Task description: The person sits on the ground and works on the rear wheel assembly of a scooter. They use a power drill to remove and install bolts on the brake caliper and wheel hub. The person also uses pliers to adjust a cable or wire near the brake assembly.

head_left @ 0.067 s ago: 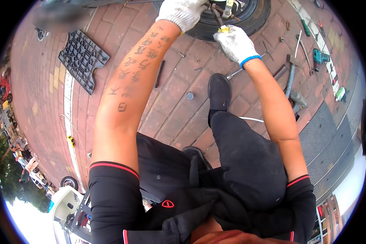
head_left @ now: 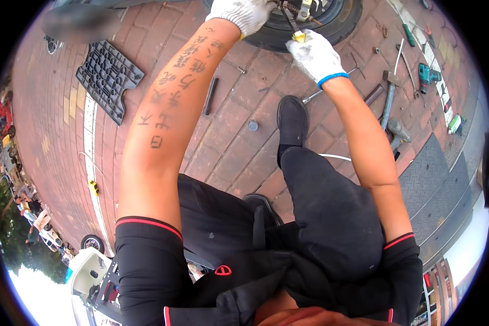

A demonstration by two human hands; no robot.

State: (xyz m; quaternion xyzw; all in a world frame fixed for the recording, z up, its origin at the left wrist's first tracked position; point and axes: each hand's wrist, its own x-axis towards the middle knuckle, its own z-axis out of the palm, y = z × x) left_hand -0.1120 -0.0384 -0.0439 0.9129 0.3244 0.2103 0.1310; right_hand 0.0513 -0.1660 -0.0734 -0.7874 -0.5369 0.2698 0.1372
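Note:
At the top edge, my left hand (head_left: pixel 243 13) in a white knit glove is closed beside the hub of a wheel with a black tyre (head_left: pixel 339 33). Its fingertips are partly hidden, so what they grip cannot be made out. My right hand (head_left: pixel 316 57), gloved in white with a blue cuff, is closed around a tool with a yellow handle end (head_left: pixel 299 37). The tool's metal shaft (head_left: pixel 290 20) reaches toward the hub; the glove hides its grip. Around the shaft's tip are a small spring and a silver metal part (head_left: pixel 306 10).
On the brick paving at right lie a hammer (head_left: pixel 389 98), a teal power drill (head_left: pixel 428 75), a green-handled screwdriver (head_left: pixel 408 36) and wrenches. A round metal piece (head_left: pixel 253 125) lies before my shoe (head_left: pixel 293 122). A black plastic panel (head_left: pixel 108 80) is at left.
My left forearm has shifted slightly left and turned a little. My right hand has moved very slightly upward with the yellow-handled tool still in it.

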